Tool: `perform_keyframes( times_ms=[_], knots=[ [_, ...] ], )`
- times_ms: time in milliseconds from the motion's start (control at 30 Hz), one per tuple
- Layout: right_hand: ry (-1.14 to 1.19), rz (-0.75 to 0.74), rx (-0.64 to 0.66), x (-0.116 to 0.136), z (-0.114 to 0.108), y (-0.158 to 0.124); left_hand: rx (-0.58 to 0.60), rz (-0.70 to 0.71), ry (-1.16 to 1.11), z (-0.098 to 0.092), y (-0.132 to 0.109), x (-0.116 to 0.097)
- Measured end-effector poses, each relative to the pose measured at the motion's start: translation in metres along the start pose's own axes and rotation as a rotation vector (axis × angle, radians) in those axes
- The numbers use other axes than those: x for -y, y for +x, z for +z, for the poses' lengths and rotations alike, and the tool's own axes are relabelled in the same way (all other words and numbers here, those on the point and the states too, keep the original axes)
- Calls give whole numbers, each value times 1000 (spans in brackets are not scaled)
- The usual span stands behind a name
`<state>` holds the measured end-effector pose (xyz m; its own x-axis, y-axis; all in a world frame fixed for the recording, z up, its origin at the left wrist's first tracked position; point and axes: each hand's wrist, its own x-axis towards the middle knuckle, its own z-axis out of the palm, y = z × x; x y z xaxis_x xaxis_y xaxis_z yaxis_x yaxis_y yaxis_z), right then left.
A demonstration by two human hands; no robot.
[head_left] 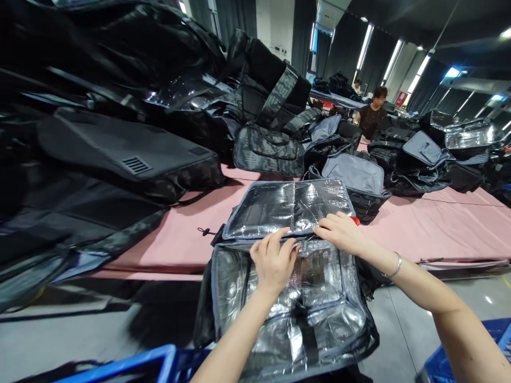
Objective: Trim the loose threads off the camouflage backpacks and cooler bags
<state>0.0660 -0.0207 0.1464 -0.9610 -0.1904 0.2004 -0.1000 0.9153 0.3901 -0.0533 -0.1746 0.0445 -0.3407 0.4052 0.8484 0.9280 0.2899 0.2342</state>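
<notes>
An insulated bag [235, 266] with silver foil lining and grey-blue edging lies open in front of me, its foil-lined lid [279, 207] folded back on the pink table. My left hand [275, 260] reaches over the opening, thumb and fingers bent around the edge at the lid's hinge seam. Just right of it, my right hand [339, 231] is closed at the same seam. Past its knuckles shows a small red end [355, 219] of something it holds; the rest is hidden by the fingers, so its kind is unclear.
The pink-covered table [187, 229] runs across the view. Black bags [131, 149] are heaped on the left, and more open bags [355, 175] stand behind and to the right. Blue crates [167, 356] flank me at the bottom. Another person [371, 114] is farther back.
</notes>
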Motion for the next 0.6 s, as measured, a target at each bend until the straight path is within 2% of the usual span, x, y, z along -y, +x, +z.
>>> perform_keyframes(
  times_ms=[200,400,600],
  knots=[
    [-25,-12,-17,3,-2,0,94,12,-166,3,-3,-6],
    [-53,-51,-40,8,2,3,126,-54,-289,2,-3,-8],
    [14,37,-89,8,7,0,139,-168,-408,-13,-10,-5]
  ],
)
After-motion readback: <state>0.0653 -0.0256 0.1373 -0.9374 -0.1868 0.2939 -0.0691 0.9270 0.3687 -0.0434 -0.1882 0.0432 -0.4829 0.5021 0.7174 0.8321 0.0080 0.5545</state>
